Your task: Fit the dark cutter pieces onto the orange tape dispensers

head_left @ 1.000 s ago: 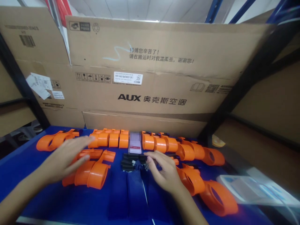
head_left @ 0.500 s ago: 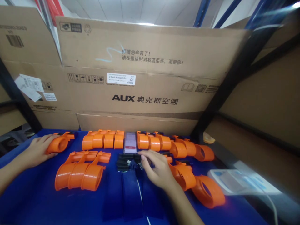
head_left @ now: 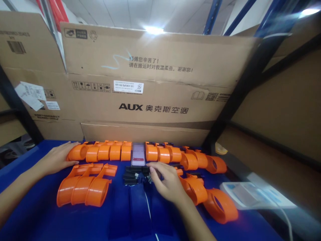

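Note:
My left hand (head_left: 58,158) is closed around the left side of an orange plastic ring-shaped part (head_left: 79,152). That part sits at the left end of the back row, beside several like orange rings (head_left: 103,152). My right hand (head_left: 167,179) rests at the middle of the table with thumb and forefinger apart, and nothing shows between them. Its fingertips are by a bundle of black pieces (head_left: 130,175), just in front of a phone (head_left: 138,154) standing between the rings. Blue flat strips (head_left: 140,211) lie below the bundle.
A joined group of orange rings (head_left: 84,190) lies front left; loose orange rings (head_left: 222,206) lie front right. Past them is a white and pale-blue device (head_left: 253,195) with a cable. A cardboard panel (head_left: 150,90) stands behind the blue table surface (head_left: 50,221), between dark posts.
My left hand has slid the orange ring rightward, up against the back row. My right hand has stayed in place. The view has shifted slightly.

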Demonstrator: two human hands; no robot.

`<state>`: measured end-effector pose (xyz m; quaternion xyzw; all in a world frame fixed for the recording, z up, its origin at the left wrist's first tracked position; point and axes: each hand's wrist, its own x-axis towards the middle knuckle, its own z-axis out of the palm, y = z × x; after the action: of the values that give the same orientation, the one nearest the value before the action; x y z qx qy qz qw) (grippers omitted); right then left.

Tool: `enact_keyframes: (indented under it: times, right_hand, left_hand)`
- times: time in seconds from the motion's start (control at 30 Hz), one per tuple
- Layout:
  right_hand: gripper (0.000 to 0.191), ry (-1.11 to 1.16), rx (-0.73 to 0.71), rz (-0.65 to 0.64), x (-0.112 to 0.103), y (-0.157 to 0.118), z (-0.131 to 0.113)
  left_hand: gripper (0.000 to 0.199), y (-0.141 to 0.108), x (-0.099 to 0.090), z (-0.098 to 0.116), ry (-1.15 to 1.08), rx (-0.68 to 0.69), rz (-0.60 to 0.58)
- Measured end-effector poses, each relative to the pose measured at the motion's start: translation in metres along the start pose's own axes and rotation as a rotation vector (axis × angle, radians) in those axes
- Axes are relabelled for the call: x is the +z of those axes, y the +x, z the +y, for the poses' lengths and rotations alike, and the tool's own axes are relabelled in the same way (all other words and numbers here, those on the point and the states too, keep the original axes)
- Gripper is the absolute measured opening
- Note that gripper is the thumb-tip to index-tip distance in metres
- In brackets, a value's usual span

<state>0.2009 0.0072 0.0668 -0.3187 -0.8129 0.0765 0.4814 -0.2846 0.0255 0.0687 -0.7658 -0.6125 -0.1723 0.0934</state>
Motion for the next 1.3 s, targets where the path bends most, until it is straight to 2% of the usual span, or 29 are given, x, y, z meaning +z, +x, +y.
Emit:
enact_keyframes:
  times: [0.1,0.27,0.4,0.5,0.6,0.73,0.83,0.9,1.03,1.13,1.23,1.3]
  right_hand:
    - [0.019,0.007,-0.014,0.005,0.000,0.000,0.001]
    - [0.020,-0.001,-0.011,-0.006,0.001,0.000,0.001]
    - [0.020,0.008,0.005,0.000,0.000,-0.001,-0.002]
    - [0.019,0.029,0.043,0.013,0.001,-0.002,-0.002]
    - [0.023,0.108,0.129,-0.005,0.004,-0.003,0.001]
    - [0.043,0.314,0.272,-0.096,0.010,-0.001,0.004]
    - [0.054,0.476,0.378,-0.145,0.013,-0.001,0.004]
    - [0.056,0.583,0.453,-0.115,0.014,-0.001,0.005]
    - [0.057,0.736,0.577,0.013,0.013,0.002,0.012]
    - [0.055,0.774,0.651,0.118,0.012,0.004,0.017]
    - [0.050,0.794,0.691,0.153,0.010,0.006,0.018]
    - [0.049,0.783,0.689,0.159,0.010,0.006,0.015]
  left_hand:
    - [0.062,0.002,-0.013,0.010,0.083,0.013,-0.068]
    - [0.054,0.013,-0.037,0.019,0.068,0.008,0.005]
    - [0.059,0.017,-0.053,0.039,0.113,-0.016,0.177]
    - [0.068,0.012,-0.056,0.078,0.041,0.037,0.393]
    - [0.074,0.001,-0.044,0.131,-0.028,0.229,0.422]
    - [0.080,-0.015,-0.010,0.201,-0.123,0.491,0.375]
    - [0.079,-0.022,0.013,0.237,-0.137,0.678,0.336]
    - [0.078,-0.021,0.023,0.250,-0.158,0.712,0.330]
    - [0.083,-0.009,0.027,0.259,-0.283,0.726,0.315]
    - [0.080,0.004,0.023,0.266,-0.494,0.685,0.241]
    - [0.086,0.022,0.024,0.280,-0.901,0.495,0.177]
    - [0.070,0.035,0.030,0.294,-1.181,0.248,0.207]
